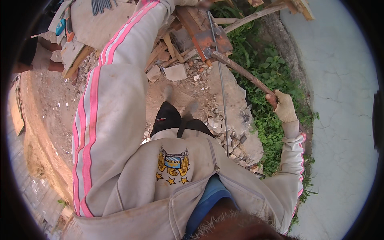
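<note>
My right hand [281, 105], in a pale glove with the fingertips bare, is wrapped round the lower end of a brown, rusty bar [246, 73]. The bar's far end lies against a thin metal rod [222, 88], beside a rusty metal plate [218, 40] on a wooden block [190, 20]. The rod runs from the top of the view down toward my jacket. My left arm stretches up and forward. At the top edge my left hand [190, 2], also gloved, is partly cut off; its fingertips close on the rod's upper end.
Broken concrete and rubble [218, 120] lie about my feet, with timber offcuts [172, 50] ahead. Green plants [270, 120] grow along a pale wall [336, 100] at right. At upper left, a board [90, 24] bears pliers [69, 30] and short rods [102, 6]; another person's legs [44, 56] are beside it.
</note>
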Action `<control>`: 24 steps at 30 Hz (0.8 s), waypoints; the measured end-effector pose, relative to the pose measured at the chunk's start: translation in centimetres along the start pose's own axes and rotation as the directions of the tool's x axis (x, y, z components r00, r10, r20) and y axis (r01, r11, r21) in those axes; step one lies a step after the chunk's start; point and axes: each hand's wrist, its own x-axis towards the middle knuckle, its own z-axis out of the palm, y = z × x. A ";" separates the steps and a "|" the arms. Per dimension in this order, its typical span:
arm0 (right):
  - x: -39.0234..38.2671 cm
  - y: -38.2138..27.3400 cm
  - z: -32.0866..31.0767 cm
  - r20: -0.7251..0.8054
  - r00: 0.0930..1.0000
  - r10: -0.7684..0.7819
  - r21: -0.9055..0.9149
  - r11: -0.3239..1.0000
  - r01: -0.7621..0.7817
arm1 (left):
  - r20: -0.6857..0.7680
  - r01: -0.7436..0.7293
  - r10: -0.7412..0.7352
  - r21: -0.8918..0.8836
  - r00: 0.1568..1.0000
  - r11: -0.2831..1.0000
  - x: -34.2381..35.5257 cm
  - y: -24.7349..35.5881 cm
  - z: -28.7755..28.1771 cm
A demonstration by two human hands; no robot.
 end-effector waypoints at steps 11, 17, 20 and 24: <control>2.4 1.4 -1.4 0.019 0.995 -0.099 -0.101 0.990 0.100 | 0.138 0.040 -0.029 -0.078 0.990 0.996 0.6 -0.8 0.2; 0.5 1.0 0.4 0.043 0.999 0.022 -0.010 1.000 -0.022 | -0.388 -0.072 0.116 0.127 0.914 0.989 0.9 -1.1 3.1; -0.3 0.8 1.4 -0.021 1.000 0.005 -0.051 0.999 -0.006 | -0.049 -0.017 0.017 0.003 0.999 1.000 1.0 -0.9 2.1; -0.5 0.9 1.5 -0.073 0.997 -0.039 -0.111 0.993 0.031 | -0.032 -0.004 0.004 -0.001 0.999 1.000 0.1 0.1 0.1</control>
